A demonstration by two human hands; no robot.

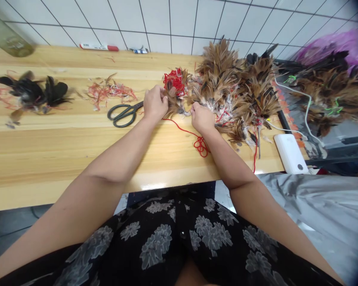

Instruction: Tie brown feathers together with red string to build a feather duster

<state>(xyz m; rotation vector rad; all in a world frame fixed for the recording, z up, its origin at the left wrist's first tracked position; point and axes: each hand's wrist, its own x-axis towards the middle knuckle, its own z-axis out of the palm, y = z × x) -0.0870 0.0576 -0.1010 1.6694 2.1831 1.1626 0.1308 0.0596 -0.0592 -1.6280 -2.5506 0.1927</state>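
My left hand (155, 103) is closed on a small bunch of brown feathers (175, 105), whose pale quill ends point to the right. Close to those ends, my right hand (203, 117) is curled with its fingers pinched together; what lies in the pinch is hidden. A strand of red yarn (183, 129) runs below both hands to a loose tangle beside my right wrist. Black-handled scissors (125, 114) lie by my left hand, their blades partly behind it. Just beyond the hands sits a heap of red yarn (174, 80).
A big pile of brown feathers (223, 75) spreads to the right, with more feathers (337, 95) past the table edge. Black feathers (32, 93) and red thread scraps (107, 92) lie left. A marker (99, 47) rests by the tiled wall; a white power bank (290, 154) is front right.
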